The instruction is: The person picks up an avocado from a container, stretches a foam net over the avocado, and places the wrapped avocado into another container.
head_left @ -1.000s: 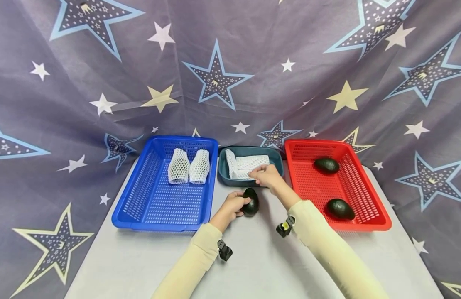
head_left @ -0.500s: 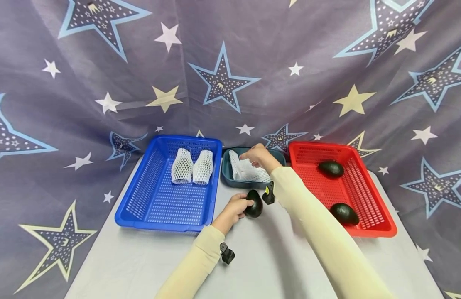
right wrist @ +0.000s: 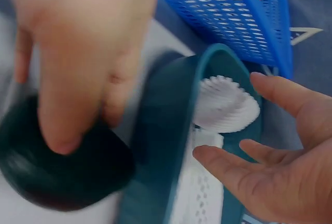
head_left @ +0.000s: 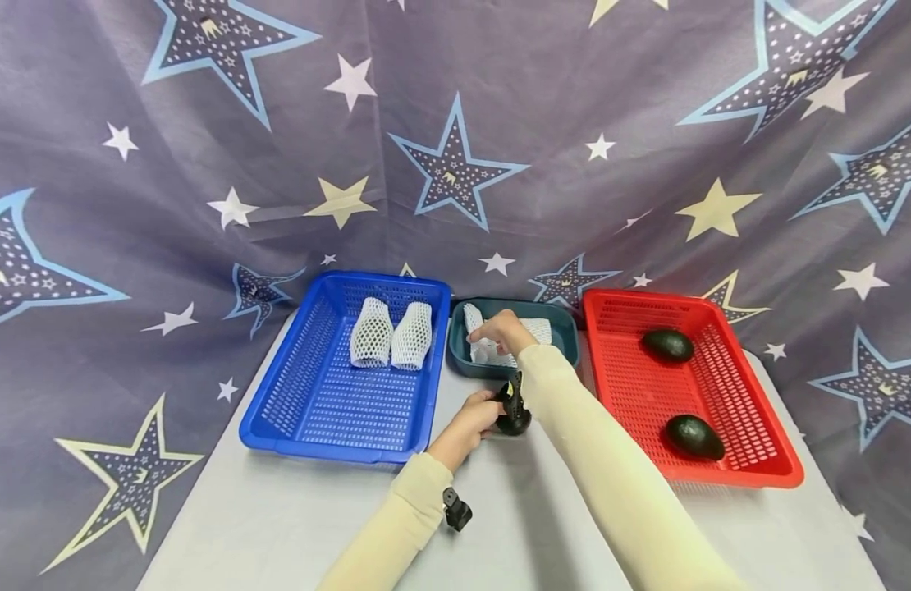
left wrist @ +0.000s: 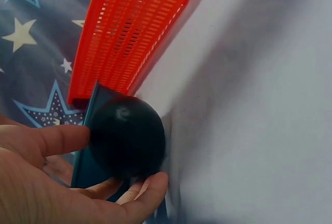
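Just in front of the teal tray (head_left: 569, 349), near side: one dark avocado (head_left: 516, 425), held. It sits at the right of the left hand (head_left: 469, 422), which grips it, thumb on one side and fingers curled against the other; contact of its underside with the tabletop (head_left: 382, 525) cannot be told. The right wrist camera (head_left: 514, 394) covers part of it in the head view.

Right hand (head_left: 503, 332): beyond the held avocado, over the tray, fingers parted and loosely extended, gripping nothing; fingertips next to the foam nets, contact uncertain.

Tray contents: two white foam nets, one (head_left: 473, 317) at the left end, set crosswise, the other (head_left: 540, 330) lying lengthwise, partly behind the right hand.

Left of tray: blue basket (head_left: 345, 419), perforated, containing a pair of white foam nets (head_left: 391, 334), side by side toward the far end.

Right of tray: red basket (head_left: 625, 394), perforated, containing two dark avocados, well apart: a far avocado (head_left: 667, 345) and a near avocado (head_left: 695, 436).

Also: cream garment sleeves (head_left: 389, 525) on both arms; left wrist camera (head_left: 456, 509), black; star-patterned backdrop (head_left: 278, 164) behind all.
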{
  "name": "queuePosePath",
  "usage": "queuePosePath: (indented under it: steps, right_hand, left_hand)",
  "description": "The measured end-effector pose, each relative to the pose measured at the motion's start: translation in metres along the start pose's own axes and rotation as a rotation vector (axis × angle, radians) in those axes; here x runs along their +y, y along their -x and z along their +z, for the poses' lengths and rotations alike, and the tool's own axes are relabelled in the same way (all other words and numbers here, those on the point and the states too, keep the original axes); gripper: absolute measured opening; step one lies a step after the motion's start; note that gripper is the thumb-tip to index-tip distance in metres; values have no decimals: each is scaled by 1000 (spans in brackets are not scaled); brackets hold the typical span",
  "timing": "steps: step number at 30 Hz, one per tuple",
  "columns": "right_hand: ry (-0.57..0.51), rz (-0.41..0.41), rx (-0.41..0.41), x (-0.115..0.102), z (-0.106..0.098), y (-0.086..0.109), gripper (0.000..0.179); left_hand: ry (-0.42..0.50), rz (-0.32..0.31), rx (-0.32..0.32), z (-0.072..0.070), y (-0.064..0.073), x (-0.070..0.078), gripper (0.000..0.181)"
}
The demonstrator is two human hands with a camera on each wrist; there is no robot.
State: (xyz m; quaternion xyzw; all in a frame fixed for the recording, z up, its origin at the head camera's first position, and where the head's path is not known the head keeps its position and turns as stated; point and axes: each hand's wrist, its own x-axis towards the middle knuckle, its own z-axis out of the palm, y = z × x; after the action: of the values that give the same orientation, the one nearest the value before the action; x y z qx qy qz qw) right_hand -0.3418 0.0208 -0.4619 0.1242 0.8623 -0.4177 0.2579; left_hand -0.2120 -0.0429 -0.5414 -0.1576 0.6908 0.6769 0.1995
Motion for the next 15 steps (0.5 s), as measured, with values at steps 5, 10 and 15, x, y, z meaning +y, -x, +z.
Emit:
queuePosePath:
  steps: [5,10,15]
  right_hand:
    - [40,-6,43,13,9,-8,57]
    - [-18,-12,115,17,9,-15,50]
    - [-124,-8,145,15,2,-10,58]
  left_hand:
    - [-5,10,-3,2,1,0,57]
    - [-15,22,11,3,2,-2,60]
    - [-24,15,23,2,1,-3,60]
